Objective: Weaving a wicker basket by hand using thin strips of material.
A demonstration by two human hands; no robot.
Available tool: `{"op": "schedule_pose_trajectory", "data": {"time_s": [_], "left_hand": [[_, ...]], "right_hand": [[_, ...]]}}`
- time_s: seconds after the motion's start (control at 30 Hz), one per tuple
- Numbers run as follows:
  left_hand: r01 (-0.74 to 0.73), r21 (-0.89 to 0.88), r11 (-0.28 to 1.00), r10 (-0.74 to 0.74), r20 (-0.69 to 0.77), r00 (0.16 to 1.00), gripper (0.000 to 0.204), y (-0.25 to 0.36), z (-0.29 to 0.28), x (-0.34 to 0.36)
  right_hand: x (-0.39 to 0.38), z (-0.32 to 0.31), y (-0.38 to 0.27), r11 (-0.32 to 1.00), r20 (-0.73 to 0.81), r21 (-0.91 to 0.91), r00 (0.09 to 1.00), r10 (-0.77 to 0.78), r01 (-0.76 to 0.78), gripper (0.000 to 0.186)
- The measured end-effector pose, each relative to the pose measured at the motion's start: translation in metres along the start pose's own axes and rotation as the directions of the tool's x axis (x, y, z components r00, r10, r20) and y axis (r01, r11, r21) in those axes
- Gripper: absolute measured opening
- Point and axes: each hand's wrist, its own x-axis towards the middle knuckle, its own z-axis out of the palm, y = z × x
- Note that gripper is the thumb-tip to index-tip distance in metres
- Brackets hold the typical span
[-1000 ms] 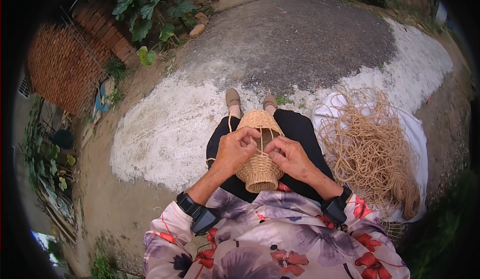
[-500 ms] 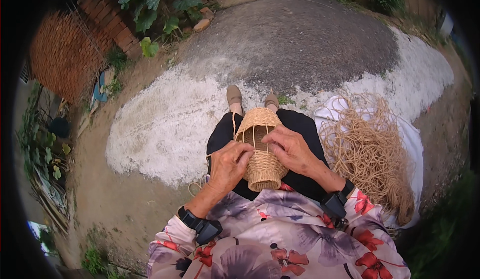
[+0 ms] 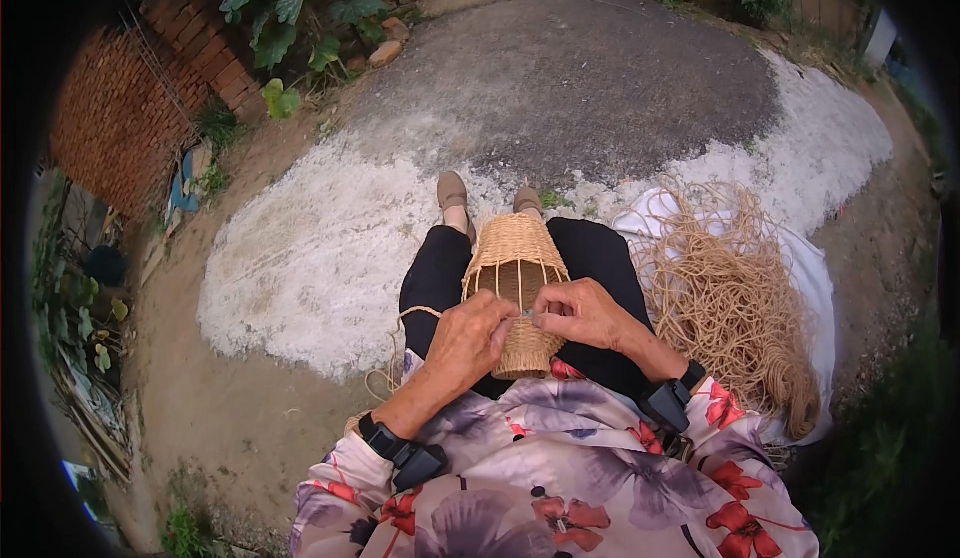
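A woven straw basket [image 3: 512, 239] lies between my thighs, its narrower end toward me. Bare upright strands cross an opening in its middle, and the dark inside shows between them. My left hand [image 3: 468, 336] is closed at the left of this opening, thumb and forefinger pressed together at the woven edge. A straw cord [image 3: 405, 315] runs into it and loops down on the left. Close beside it, my right hand [image 3: 592, 316] pinches at the same edge with curled fingers. What lies between the right fingertips is too small to make out.
On a white cloth [image 3: 822, 318] to my right lies a big tangled heap of tan cord [image 3: 730, 298]. Pale gravel [image 3: 300, 248] and a dark grey patch [image 3: 590, 78] cover the ground ahead. Brick walls [image 3: 110, 118] and leafy plants [image 3: 285, 8] stand at the far left.
My hands have come closer together over the near edge of the basket's opening. The right hand has moved down off the upright strands. The cord now hangs lower, left of my left hand.
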Motion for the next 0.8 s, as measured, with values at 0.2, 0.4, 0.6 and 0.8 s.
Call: {"op": "schedule_pose_trajectory", "data": {"time_s": [0.2, 0.4, 0.6, 0.8], "left_hand": [[-0.004, 0.112, 0.994, 0.012, -0.07, 0.997, 0.012, 0.004, 0.0, 0.008], [0.022, 0.145, 0.989, -0.011, -0.071, 0.997, 0.012, 0.003, 0.002, 0.007], [0.091, 0.274, 0.957, -0.079, -0.053, 0.995, 0.017, 0.013, -0.006, 0.005], [0.069, 0.152, 0.986, -0.066, -0.026, 0.998, 0.009, -0.001, -0.015, -0.013]], "right_hand": [[0.004, 0.002, -0.003, 0.97, -0.121, -0.232, 0.987, -0.105, 0.074, 0.024], [0.011, 0.005, -0.006, 0.981, -0.004, -0.195, 1.0, -0.019, 0.018, 0.024], [0.013, 0.01, -0.014, 0.951, -0.074, -0.307, 0.997, 0.013, -0.035, 0.017], [0.007, 0.011, -0.003, 0.939, -0.101, -0.331, 0.985, -0.138, 0.097, 0.018]]}}
